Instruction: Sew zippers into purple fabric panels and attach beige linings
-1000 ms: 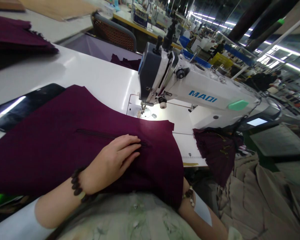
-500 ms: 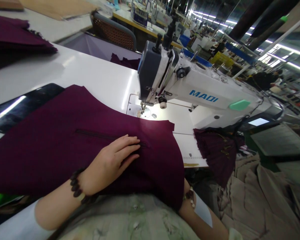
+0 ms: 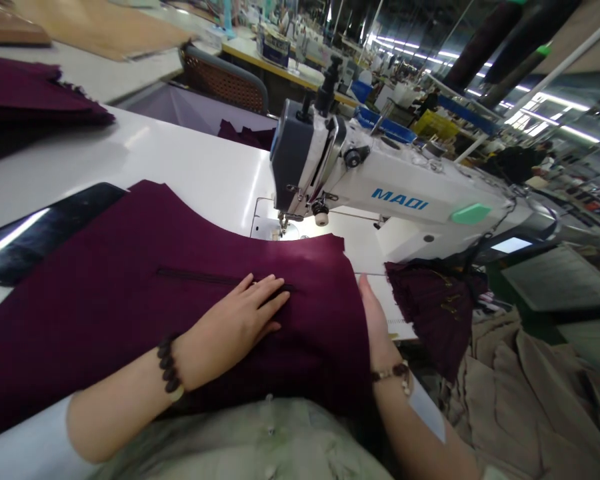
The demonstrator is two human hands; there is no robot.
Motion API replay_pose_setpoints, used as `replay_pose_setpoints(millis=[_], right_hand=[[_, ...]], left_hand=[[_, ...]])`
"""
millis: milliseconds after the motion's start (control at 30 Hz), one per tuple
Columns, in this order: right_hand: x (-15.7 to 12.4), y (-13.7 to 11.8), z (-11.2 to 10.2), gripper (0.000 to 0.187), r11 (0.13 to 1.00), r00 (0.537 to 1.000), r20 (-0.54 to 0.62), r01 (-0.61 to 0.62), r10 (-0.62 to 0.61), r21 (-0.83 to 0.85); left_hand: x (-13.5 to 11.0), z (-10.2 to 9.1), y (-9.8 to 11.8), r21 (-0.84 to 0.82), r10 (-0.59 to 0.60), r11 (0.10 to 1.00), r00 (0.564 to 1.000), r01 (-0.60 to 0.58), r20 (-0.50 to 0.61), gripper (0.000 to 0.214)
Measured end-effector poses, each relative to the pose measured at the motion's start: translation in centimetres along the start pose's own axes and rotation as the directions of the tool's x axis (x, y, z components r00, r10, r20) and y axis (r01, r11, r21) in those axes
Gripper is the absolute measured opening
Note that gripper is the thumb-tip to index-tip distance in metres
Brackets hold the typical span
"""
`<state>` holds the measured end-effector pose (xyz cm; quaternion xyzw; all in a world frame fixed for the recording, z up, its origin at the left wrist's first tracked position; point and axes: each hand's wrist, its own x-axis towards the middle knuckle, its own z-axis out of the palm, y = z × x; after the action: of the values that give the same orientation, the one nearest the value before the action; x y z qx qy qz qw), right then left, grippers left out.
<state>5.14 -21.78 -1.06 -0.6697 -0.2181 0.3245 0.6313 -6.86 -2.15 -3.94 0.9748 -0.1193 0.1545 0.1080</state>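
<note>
While its matte, closely woven surface lies mostly smooth, the plum-coloured cloth panel [image 3: 130,320] spreads from the left edge of the frame to right of centre, its upper edge scooped in a shallow curve and its right end rounded below a small stepped corner. Its long axis runs across the frame, the broader part at lower left, and a narrow dark slit [image 3: 195,274] follows nearly the same line, dipping slightly rightward. The left hand [image 3: 237,327], above a bracelet of dark round beads [image 3: 167,370], lies flat across the slit's right end, its grip relaxed, fingers slightly apart. At the panel's right edge, the right hand [image 3: 375,323] is partly hidden by the cloth; I cannot tell whether its grip pinches the edge. Just above the curved edge stands the white-and-grey sewing machine [image 3: 400,200], on a glossy white worktop [image 3: 190,153]. Frayed plum pieces [image 3: 35,97] sit at upper left, creased beige fabric [image 3: 525,393] at lower right, and a workshop with strip lights [image 3: 575,132] recedes at upper right.
</note>
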Motion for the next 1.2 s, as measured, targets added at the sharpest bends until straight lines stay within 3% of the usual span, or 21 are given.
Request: replay_pose_setpoints(millis=[133,200,267,333,400,500,600,767,867,967,1033,1133,1200], right_hand=[[2.9,-0.5,-2.3,0.067,0.972,0.987,-0.081,-0.117,0.136,0.205],[3.4,-0.4,-3.2,0.086,0.973,0.973,-0.159,-0.137,0.167,0.185],[3.4,-0.2,-3.8,0.095,0.991,0.978,-0.164,-0.115,0.126,0.074],[3.2,-0.1,-4.0,0.082,0.988,0.992,-0.064,-0.113,0.106,-0.109],[3.0,-0.1,-3.9,0.064,0.944,0.984,0.036,-0.157,0.175,-0.292],[3.4,-0.2,-3.9,0.056,0.881,0.972,0.062,-0.176,0.225,-0.439],[5.3,-0.5,-4.2,0.05,0.824,0.991,0.043,-0.078,0.124,-0.562],[10.3,-1.9,-4.2,0.043,0.565,0.999,-0.004,0.02,-0.04,-0.825],[12.4,-2.2,-3.5,0.039,0.485,0.989,-0.035,0.039,-0.143,-0.874],[13.1,-1.6,-2.5,0.035,0.376,0.944,-0.007,0.124,-0.33,-0.918],[13.2,-1.0,-2.0,0.032,0.303,0.881,0.175,0.329,-0.441,-0.894],[13.1,-0.2,-1.6,0.027,0.258,0.756,0.452,0.61,-0.473,-0.749],[13.0,0.1,-1.7,0.025,0.274,0.738,0.493,0.647,-0.461,-0.712]], left_hand=[[2.1,-0.2,-0.6,0.112,-0.014,0.994,0.983,-0.007,0.185,0.04],[3.1,-0.8,-0.4,0.156,-0.032,0.988,0.975,-0.002,0.218,0.043],[3.7,-1.4,0.1,0.193,-0.053,0.981,0.968,0.006,0.243,0.042],[3.7,-1.7,0.5,0.218,-0.071,0.976,0.962,0.012,0.264,0.044],[3.3,-1.7,0.5,0.241,-0.096,0.97,0.96,0.03,0.264,0.054],[2.6,-1.0,-0.3,0.273,-0.156,0.957,0.968,0.1,0.195,0.069],[2.9,0.0,-2.1,0.259,-0.184,0.955,0.973,0.143,0.141,0.072],[5.7,1.0,-6.1,0.211,-0.212,0.962,0.962,0.174,0.175,0.074],[7.8,0.9,-8.8,0.181,-0.195,0.97,0.961,0.16,0.194,0.073],[9.2,0.7,-10.9,0.119,-0.109,0.989,0.973,0.086,0.205,0.07],[9.7,0.6,-11.7,0.086,-0.055,0.996,0.976,0.038,0.209,0.067],[9.7,0.7,-12.0,0.066,-0.035,0.998,0.982,0.023,0.185,0.061],[9.6,0.8,-12.0,0.054,-0.032,0.998,0.987,0.024,0.158,0.06]])
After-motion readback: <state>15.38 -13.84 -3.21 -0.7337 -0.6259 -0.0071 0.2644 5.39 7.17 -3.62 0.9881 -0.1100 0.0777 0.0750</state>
